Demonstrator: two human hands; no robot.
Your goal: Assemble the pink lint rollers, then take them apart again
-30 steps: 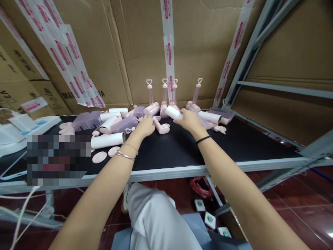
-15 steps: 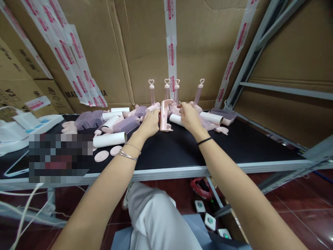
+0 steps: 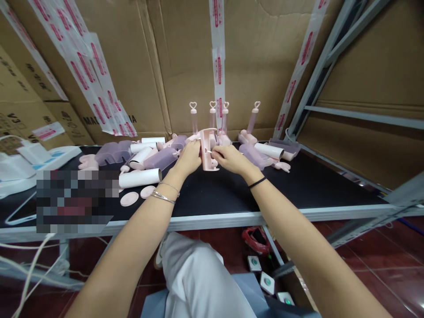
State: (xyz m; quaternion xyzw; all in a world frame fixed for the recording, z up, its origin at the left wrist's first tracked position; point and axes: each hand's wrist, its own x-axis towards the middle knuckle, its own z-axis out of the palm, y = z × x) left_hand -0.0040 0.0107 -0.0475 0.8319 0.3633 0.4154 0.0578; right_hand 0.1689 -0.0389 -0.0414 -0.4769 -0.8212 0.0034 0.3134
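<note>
My left hand is closed on a pale pink plastic bracket with short arms at top and bottom, keeping it upright above the black tabletop. Fingers pinched together, my right hand holds a small, thin white piece against or close to the bracket's inner face; contact is unclear. Behind both hands stand several clear pink tubes with heart-shaped handles. The left fingertips are hidden behind the bracket.
White cardboard-like tubes, translucent pink-purple trays and pink discs lie left. More parts, including another white tube, lie right. A white power strip occupies the far left. Cardboard walls the back; a metal edge runs along the front.
My right hand has come down and left from behind the bracket to its inner side, bringing the small white piece. The bracket has shifted slightly left and down in my left hand.
</note>
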